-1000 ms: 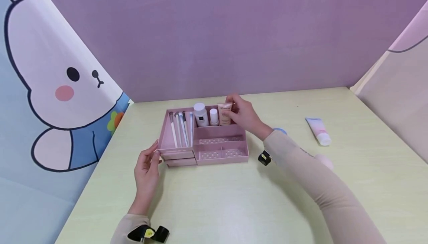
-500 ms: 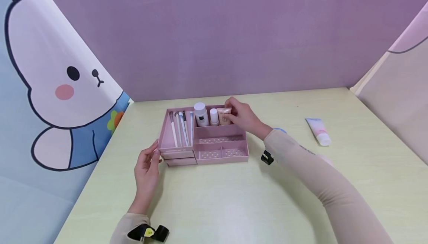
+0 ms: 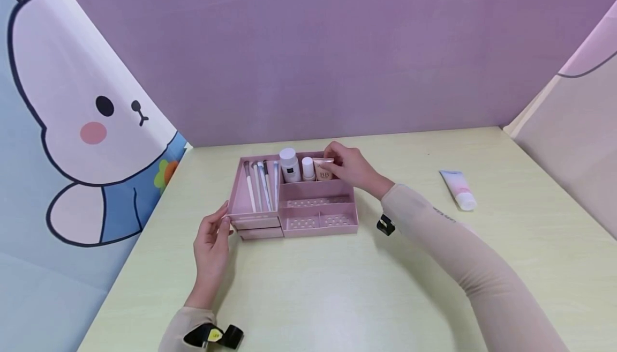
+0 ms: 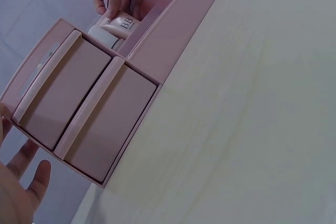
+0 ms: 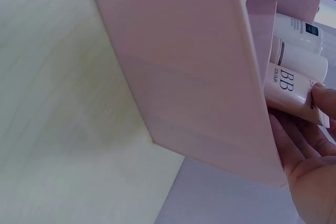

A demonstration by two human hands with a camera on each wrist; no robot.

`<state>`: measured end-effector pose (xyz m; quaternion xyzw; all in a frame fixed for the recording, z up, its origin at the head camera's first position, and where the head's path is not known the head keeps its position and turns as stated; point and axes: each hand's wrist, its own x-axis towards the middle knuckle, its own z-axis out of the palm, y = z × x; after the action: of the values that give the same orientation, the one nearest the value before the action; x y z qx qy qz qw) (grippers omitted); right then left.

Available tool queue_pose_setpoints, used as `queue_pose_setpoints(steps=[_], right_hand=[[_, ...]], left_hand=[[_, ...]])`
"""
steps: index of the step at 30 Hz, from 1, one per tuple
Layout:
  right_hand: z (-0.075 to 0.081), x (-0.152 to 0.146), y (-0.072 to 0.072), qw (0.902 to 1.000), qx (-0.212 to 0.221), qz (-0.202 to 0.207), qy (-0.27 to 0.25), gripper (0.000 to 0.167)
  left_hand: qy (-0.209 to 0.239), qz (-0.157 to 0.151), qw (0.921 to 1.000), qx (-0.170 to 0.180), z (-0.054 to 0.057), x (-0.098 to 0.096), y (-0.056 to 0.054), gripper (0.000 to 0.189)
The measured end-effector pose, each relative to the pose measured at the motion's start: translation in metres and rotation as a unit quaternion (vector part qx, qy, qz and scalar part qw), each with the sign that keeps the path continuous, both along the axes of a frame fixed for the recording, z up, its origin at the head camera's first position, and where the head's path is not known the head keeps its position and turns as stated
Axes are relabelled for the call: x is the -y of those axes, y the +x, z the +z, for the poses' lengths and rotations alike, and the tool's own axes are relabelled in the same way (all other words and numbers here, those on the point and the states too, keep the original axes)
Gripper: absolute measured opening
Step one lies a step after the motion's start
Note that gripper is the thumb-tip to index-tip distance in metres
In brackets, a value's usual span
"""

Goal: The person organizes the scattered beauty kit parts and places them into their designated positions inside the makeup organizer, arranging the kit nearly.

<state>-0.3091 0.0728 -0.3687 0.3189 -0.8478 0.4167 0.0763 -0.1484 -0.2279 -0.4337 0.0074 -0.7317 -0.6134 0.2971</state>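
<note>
Because probably light and squeezable, best pinched at the flat end: grips BB tube with right hand, touches organizer with relaxed left hand.

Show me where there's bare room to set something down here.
The table is bare in front of the organizer, between the left hand and right sleeve, and toward the back edge between the right hand and the lying tube. The organizer's front compartments look free. Its back row is crowded: white bottle, white-capped bottle, and the BB tube the right hand pinches.
</note>
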Motion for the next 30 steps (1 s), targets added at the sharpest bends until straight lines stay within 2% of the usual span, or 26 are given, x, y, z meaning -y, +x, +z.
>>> queue_pose_setpoints(steps=[7, 14, 23, 30], right_hand=[[0.006, -0.001, 0.0, 0.9999, 0.009, 0.0, 0.013, 0.014], [0.013, -0.003, 0.003, 0.9997, 0.014, -0.004, 0.018, 0.017], [0.024, -0.011, 0.009, 0.9995, 0.014, -0.004, 0.027, 0.021], [0.033, -0.026, 0.017, 0.9998, 0.016, -0.001, 0.01, 0.021]], left_hand=[[0.001, -0.003, 0.9998, -0.02, -0.001, 0.0, 0.0, 0.024], [-0.004, 0.001, 1.0, -0.003, -0.001, 0.0, 0.001, 0.023], [-0.006, -0.002, 0.9999, -0.011, -0.001, -0.001, 0.002, 0.025], [-0.012, -0.001, 0.9999, -0.009, 0.0, -0.001, 0.004, 0.024]])
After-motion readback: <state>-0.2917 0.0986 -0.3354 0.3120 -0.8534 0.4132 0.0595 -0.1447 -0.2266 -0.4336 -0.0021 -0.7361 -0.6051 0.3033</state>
